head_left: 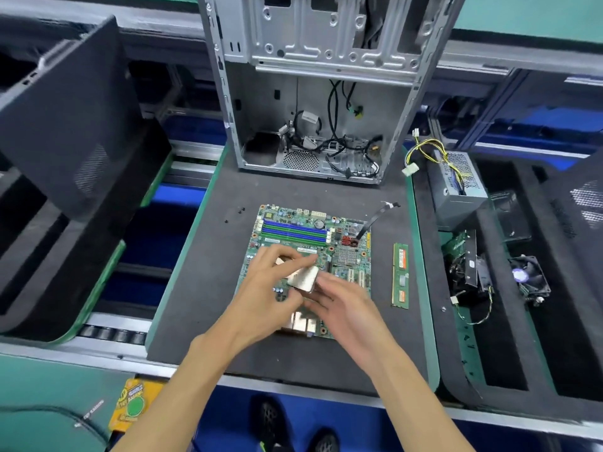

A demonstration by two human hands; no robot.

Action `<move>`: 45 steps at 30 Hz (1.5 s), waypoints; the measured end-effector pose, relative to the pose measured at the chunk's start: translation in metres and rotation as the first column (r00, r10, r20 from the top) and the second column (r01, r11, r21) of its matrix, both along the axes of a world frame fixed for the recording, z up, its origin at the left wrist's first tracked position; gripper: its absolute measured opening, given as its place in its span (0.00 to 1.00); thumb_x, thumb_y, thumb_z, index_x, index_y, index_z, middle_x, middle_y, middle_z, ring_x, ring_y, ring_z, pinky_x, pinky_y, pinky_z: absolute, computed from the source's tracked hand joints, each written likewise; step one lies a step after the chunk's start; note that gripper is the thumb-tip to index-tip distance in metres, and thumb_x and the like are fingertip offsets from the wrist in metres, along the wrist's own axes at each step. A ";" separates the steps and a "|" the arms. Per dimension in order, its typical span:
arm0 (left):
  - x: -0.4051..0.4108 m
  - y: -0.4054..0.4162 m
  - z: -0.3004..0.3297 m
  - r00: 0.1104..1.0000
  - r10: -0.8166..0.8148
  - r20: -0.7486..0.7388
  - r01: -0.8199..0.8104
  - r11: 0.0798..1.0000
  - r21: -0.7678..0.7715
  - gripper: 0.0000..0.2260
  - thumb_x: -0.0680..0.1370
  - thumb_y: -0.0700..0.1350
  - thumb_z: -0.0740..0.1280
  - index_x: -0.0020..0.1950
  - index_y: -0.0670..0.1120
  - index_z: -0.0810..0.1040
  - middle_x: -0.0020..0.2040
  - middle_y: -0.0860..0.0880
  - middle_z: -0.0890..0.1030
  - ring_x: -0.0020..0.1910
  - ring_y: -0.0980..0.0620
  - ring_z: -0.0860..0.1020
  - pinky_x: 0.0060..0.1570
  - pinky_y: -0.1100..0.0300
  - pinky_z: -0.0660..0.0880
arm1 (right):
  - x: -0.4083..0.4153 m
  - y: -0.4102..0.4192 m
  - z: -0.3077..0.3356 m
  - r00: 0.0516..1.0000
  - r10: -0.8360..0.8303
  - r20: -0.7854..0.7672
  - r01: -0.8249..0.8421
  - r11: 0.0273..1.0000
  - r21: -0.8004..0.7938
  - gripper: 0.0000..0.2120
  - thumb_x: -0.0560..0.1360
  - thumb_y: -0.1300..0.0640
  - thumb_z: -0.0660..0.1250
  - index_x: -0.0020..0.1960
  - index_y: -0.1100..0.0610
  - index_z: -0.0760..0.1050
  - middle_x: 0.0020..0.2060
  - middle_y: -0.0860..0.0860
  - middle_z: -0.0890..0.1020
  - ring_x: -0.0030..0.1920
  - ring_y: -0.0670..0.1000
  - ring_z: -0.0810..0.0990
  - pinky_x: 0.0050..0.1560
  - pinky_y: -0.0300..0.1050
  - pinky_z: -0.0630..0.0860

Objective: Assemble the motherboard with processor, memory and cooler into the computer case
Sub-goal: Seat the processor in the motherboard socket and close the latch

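The processor [303, 278] is a small silver square, held tilted just above the motherboard [310, 243], likely so it can be turned the right way before it goes down into its socket. The left hand [270, 288] pinches its near-left side with curled fingers. The right hand [339, 305] reaches in from the right, and its fingertips meet the chip's edge; the view there is blurry, so it may be gripping or only steadying. The motherboard lies flat on the dark mat of the surface [202, 288], which is soft and keeps it from sliding. The blue memory slots [293, 231] look empty. A green memory stick [400, 275] waits just to the right of the board, close enough to grab. The cooler [528, 277] sits farther right in a black tray, well apart. The open computer case [313, 109] stands behind the board with loose cables inside, ready for the board. The job looks early.
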State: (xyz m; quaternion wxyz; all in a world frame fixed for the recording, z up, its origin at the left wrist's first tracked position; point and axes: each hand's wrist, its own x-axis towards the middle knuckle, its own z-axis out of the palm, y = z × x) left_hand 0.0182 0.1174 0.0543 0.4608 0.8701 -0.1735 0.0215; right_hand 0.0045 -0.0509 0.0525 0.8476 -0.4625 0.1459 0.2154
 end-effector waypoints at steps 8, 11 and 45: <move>0.018 0.023 -0.004 1.000 0.026 -0.001 -0.026 0.997 -0.067 0.25 0.72 0.44 0.72 0.67 0.55 0.74 0.59 0.59 0.76 0.60 0.52 0.75 0.56 0.69 0.70 | 0.006 0.027 -0.014 0.991 -0.131 0.031 0.128 0.986 0.104 0.15 0.78 0.66 0.65 0.62 0.61 0.82 0.63 0.60 0.82 0.64 0.57 0.81 0.58 0.43 0.80; 0.025 0.030 -0.010 0.997 0.019 0.068 -0.017 0.999 -0.028 0.19 0.72 0.45 0.76 0.61 0.51 0.77 0.55 0.58 0.76 0.54 0.54 0.77 0.54 0.67 0.71 | 0.008 0.036 -0.013 0.988 -0.138 0.072 0.131 0.987 0.088 0.14 0.80 0.66 0.65 0.61 0.58 0.83 0.61 0.59 0.82 0.64 0.56 0.81 0.58 0.43 0.79; 0.068 0.038 -0.063 0.989 -0.139 0.041 0.113 0.919 0.378 0.19 0.71 0.47 0.73 0.62 0.48 0.80 0.54 0.55 0.74 0.53 0.57 0.68 0.58 0.62 0.60 | 0.071 0.011 -0.073 0.766 0.427 0.480 0.399 0.269 -0.877 0.09 0.76 0.49 0.72 0.54 0.49 0.85 0.45 0.39 0.84 0.45 0.37 0.71 0.55 0.45 0.64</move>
